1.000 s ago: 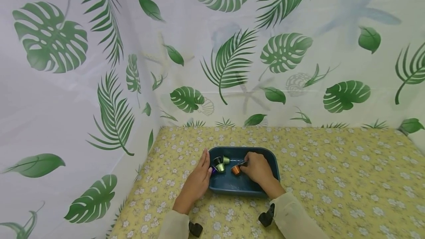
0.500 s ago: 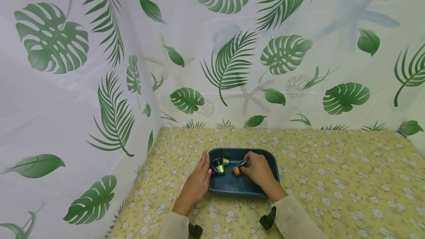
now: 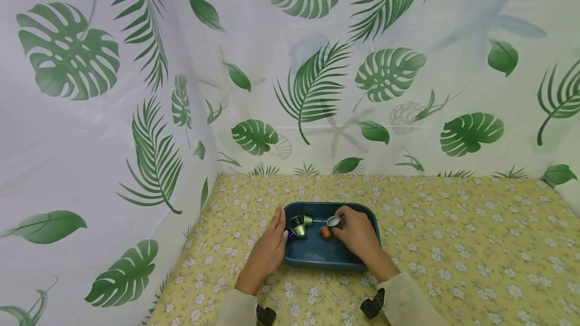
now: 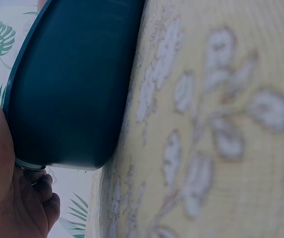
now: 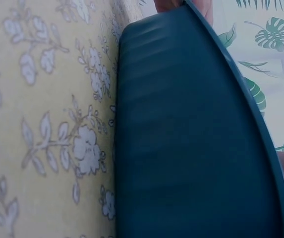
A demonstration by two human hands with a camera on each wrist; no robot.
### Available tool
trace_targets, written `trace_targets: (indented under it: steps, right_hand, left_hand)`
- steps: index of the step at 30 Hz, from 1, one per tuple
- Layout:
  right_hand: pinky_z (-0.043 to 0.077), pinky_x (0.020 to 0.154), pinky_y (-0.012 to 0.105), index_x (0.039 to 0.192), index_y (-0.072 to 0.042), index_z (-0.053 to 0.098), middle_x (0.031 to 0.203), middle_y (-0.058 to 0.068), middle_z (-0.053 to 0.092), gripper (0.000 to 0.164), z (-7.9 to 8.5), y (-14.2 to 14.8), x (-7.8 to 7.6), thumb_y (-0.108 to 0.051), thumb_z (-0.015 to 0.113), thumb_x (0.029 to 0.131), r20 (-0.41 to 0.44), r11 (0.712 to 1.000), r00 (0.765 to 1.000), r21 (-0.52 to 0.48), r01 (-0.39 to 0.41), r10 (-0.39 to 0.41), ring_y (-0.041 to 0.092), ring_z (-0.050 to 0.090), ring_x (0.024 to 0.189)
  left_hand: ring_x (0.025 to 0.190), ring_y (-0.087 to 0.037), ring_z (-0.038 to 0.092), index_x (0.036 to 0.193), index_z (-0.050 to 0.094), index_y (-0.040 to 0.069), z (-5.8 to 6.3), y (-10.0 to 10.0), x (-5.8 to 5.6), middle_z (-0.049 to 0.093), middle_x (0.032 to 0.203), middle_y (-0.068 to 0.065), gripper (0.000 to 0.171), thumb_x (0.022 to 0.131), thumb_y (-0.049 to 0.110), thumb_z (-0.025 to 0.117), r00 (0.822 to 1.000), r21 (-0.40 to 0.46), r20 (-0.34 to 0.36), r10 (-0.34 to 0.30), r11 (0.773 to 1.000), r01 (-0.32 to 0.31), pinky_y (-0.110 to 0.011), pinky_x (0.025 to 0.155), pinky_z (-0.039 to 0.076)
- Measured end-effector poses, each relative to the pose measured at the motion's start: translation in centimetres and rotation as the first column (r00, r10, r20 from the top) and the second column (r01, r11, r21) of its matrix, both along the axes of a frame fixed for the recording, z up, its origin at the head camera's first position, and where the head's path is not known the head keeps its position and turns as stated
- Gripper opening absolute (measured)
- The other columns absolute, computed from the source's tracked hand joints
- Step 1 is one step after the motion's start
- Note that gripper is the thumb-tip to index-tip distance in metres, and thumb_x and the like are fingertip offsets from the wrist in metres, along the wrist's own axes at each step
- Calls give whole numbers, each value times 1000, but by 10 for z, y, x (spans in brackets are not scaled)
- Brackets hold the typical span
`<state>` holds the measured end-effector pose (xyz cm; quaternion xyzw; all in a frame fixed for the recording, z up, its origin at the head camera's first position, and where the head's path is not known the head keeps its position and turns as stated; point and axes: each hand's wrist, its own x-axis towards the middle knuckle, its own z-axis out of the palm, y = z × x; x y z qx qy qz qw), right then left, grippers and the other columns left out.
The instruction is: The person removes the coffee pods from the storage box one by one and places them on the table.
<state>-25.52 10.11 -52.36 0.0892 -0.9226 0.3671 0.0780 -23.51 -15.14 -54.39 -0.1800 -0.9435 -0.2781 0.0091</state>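
Observation:
A dark blue tray [image 3: 326, 264] stands on the table with several coffee capsules inside. My left hand [image 3: 265, 251] rests along its left end, fingers extended against the wall. In the left wrist view that hand [image 4: 18, 198] touches the rim. Over the tray's right half, my right hand [image 3: 359, 233] pinches a coffee capsule whose pale round lid [image 3: 333, 221] faces up; its body is mostly hidden by the fingers. Just below it lies an orange capsule [image 3: 325, 233]. Grouped at the left are a black capsule [image 3: 296, 221], two green capsules [image 3: 300, 231] and a partly hidden purple capsule [image 3: 290, 234].
A yellow flowered cloth [image 3: 453, 245] covers the table around the tray. White leaf-printed sheeting [image 3: 317, 114] rises behind the table and along its left side. Black straps with camera mounts [image 3: 373, 304] sit at both wrists.
My right hand has turned the pinched capsule so its pale lid shows more. The orange capsule has shifted slightly to the right. My left hand has stayed in place.

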Motion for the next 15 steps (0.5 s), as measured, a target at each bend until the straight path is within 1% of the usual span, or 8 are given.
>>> trace_targets:
  steps: [6,15]
  right_hand:
    - [46,55,31,110,-1,67,77,1,63,32,2,6,5,-6,83,84,-33,1000,999,-16,-10,9,11,54,62]
    - [44,55,29,111,-1,66,75,-1,60,32,7,8,11,-6,84,83,-58,1000,998,-24,-15,14,11,51,61]
  left_hand:
    - [152,-26,23,164,8,8,0,1,0,-7,170,2,60,114,27,33,1000,5,-10,7,1000,-7,-49,115,35]
    - [153,-27,21,163,10,6,-1,2,0,-6,170,0,59,114,26,33,1000,5,-17,12,1000,-12,-49,116,34]
